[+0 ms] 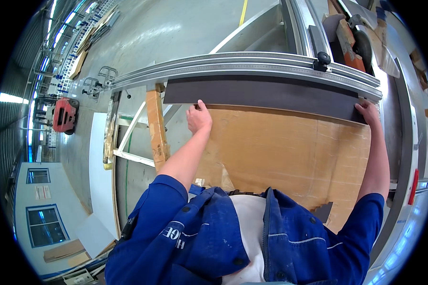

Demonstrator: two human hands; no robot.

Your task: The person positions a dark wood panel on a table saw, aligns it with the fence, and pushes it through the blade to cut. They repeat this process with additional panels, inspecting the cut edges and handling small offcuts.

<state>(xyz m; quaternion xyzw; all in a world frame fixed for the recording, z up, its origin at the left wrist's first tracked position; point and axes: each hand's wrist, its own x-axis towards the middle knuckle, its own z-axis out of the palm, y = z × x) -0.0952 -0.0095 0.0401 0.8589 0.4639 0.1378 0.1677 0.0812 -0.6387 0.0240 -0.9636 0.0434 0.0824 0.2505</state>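
A long dark grey board (266,96) lies lengthwise along the near side of a silver aluminium fence (223,61) with a scale on it. Near the board's left end, my left hand (199,117) grips its near edge, with some fingers hidden. At the right end, my right hand (368,112) holds the corner, thumb and fingers closed on it. Below the board spreads a brown cardboard-like sheet (280,142). A black knob on a stop (322,61) sits on the fence toward the right.
A cardboard-wrapped bar (155,126) and a white metal frame (133,130) stand left of the sheet. Machine parts with an orange piece (351,54) are at the upper right. A red machine (65,115) stands on the floor at far left. A red handle (413,186) is at right.
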